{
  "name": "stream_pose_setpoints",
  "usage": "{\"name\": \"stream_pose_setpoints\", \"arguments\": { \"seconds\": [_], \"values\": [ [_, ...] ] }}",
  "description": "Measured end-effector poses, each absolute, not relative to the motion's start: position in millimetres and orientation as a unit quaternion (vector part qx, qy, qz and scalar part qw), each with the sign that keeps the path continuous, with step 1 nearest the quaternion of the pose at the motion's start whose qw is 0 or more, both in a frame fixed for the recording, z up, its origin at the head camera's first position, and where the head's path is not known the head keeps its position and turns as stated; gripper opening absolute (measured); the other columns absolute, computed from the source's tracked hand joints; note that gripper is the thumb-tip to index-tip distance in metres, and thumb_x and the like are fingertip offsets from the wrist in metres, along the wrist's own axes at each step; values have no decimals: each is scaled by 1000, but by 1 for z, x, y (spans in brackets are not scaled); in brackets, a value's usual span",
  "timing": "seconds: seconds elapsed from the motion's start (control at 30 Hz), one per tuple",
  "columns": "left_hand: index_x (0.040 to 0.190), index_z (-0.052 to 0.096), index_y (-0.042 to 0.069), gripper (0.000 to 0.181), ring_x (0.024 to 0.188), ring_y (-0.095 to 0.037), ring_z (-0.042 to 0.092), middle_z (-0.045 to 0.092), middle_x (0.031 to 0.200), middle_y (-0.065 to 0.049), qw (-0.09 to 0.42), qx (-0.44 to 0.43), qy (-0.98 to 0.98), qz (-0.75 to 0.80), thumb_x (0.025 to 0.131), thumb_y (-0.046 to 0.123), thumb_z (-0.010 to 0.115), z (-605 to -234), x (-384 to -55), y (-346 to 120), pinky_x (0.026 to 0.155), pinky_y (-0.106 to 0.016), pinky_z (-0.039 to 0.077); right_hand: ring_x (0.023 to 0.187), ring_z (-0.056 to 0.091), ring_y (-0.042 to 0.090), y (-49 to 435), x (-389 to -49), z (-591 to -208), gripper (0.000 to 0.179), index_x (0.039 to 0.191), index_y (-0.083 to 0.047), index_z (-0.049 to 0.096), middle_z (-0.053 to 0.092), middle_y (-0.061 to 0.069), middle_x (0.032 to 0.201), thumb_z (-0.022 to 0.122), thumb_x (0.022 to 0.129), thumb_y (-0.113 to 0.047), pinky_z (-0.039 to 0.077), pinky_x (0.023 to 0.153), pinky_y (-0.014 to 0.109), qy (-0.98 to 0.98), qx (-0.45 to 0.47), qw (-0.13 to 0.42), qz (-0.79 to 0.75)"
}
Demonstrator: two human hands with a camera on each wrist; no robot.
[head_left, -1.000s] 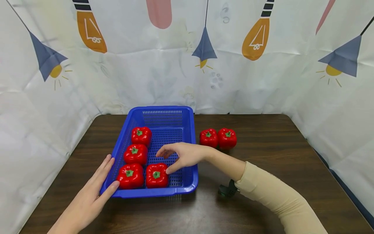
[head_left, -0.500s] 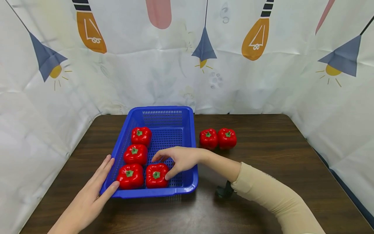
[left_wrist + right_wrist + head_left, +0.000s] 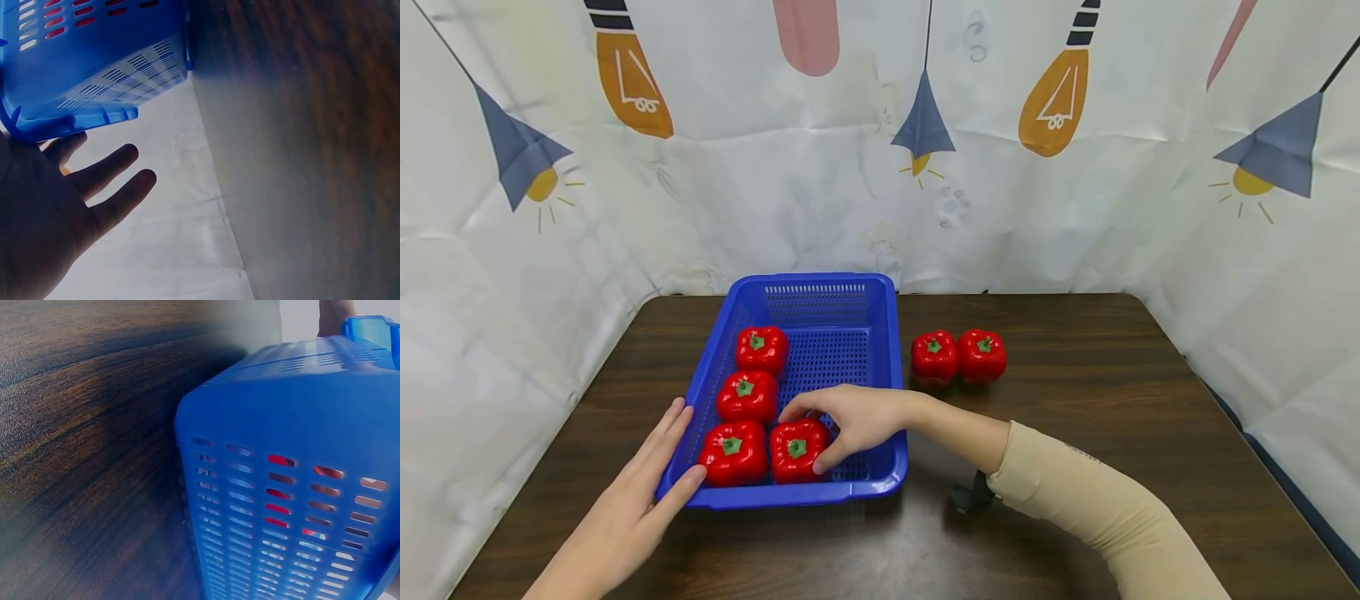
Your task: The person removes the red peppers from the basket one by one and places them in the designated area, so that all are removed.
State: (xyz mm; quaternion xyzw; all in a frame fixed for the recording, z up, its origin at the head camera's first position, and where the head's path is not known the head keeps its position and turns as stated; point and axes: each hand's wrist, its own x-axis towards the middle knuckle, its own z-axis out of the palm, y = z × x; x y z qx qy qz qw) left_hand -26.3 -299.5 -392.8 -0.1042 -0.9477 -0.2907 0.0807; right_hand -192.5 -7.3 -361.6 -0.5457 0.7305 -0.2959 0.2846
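Observation:
A blue plastic basket (image 3: 797,497) with slotted walls holds several red bell peppers with green stems. Three of them, a back one (image 3: 762,348), a middle one (image 3: 747,396) and a front one (image 3: 734,453), line its left side. My right hand (image 3: 859,415) grips another bell pepper (image 3: 796,446) in the front right part, thumb on its near right side and fingers curled over its back. My left hand (image 3: 625,504) rests on the basket's left rim with fingers straight. In the left wrist view, the left hand's fingers (image 3: 112,187) extend beside the basket's outer wall.
Two more red bell peppers, a left one (image 3: 934,357) and a right one (image 3: 982,355), stand side by side on the dark wooden table (image 3: 1075,367), right of the basket. Below the right sleeve is a small dark object (image 3: 972,496). A white patterned curtain (image 3: 850,192) surrounds the table.
My right hand has moved left and toward me, closing its fingers and thumb round the front right bell pepper, which has shifted slightly left. The left hand has stayed at the basket rim.

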Motion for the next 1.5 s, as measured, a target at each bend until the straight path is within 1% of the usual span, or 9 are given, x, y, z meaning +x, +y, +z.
{"name": "stream_pose_setpoints", "arguments": {
  "seconds": [0.1, 0.33, 0.47, 0.6, 0.73, 0.87, 0.97, 1.17, 1.5],
  "values": [
    [166, 17, 23, 77, 155, -30, 16, 11, 171, -2, 78, -102, -948, -290, 104, 27, 62, -393, -26, -300, 108, -4, 5, 124, 50, 4, -8, -191, -362, 61, 147, -12, 49, 56, -2, 141, 76, 93, -20, 44, 104, 24, 737, -542, 282, -289],
    [166, 17, 23, 76, 155, -30, 16, 11, 171, -2, 80, -102, -948, -291, 104, 27, 62, -394, -26, -300, 109, -5, 5, 127, 49, 4, -11, -190, -364, 60, 150, -11, 43, 53, 0, 143, 69, 96, -15, 42, 104, 20, 750, -532, 271, -285],
    [166, 18, 23, 76, 155, -29, 15, 11, 171, -2, 82, -104, -947, -292, 104, 26, 62, -394, -26, -300, 108, -4, 5, 124, 50, 3, -12, -189, -366, 57, 148, -10, 44, 55, 0, 140, 67, 96, -14, 43, 102, 19, 753, -534, 253, -292],
    [166, 18, 24, 76, 155, -30, 16, 11, 171, -2, 81, -104, -947, -292, 104, 27, 62, -393, -26, -300, 111, -7, 5, 123, 51, 4, -12, -188, -366, 55, 147, -10, 46, 56, 0, 137, 66, 96, -13, 42, 103, 18, 759, -534, 234, -289],
    [166, 18, 24, 76, 155, -29, 15, 11, 172, -2, 82, -104, -947, -294, 104, 26, 62, -393, -26, -300, 114, -11, 5, 127, 49, 5, -13, -187, -365, 56, 149, -10, 45, 54, 1, 141, 65, 97, -15, 40, 106, 19, 764, -532, 234, -279],
    [166, 19, 23, 76, 156, -28, 15, 12, 171, -1, 86, -105, -946, -295, 104, 25, 62, -393, -25, -299, 113, -8, 5, 132, 46, 6, -14, -187, -365, 57, 152, -11, 45, 52, 2, 145, 63, 99, -18, 37, 109, 20, 769, -533, 230, -267],
    [166, 18, 24, 76, 156, -28, 15, 11, 171, -1, 86, -104, -946, -296, 104, 26, 62, -394, -25, -299, 112, -8, 5, 133, 46, 6, -14, -187, -366, 57, 152, -11, 45, 52, 2, 146, 64, 99, -21, 37, 109, 20, 772, -535, 224, -260],
    [166, 18, 24, 75, 156, -30, 15, 11, 172, -2, 82, -103, -946, -297, 105, 26, 61, -393, -26, -300, 112, -8, 4, 128, 48, 7, -16, -185, -368, 60, 151, -12, 45, 54, 1, 142, 70, 98, -27, 43, 102, 20, 775, -531, 220, -261],
    [166, 18, 22, 76, 156, -29, 15, 11, 171, -3, 84, -109, -944, -299, 104, 25, 62, -394, -26, -299, 106, -2, 5, 126, 49, 7, -18, -181, -367, 67, 151, -11, 43, 53, 3, 142, 76, 94, -26, 45, 100, 19, 781, -521, 222, -265]
  ]
}}
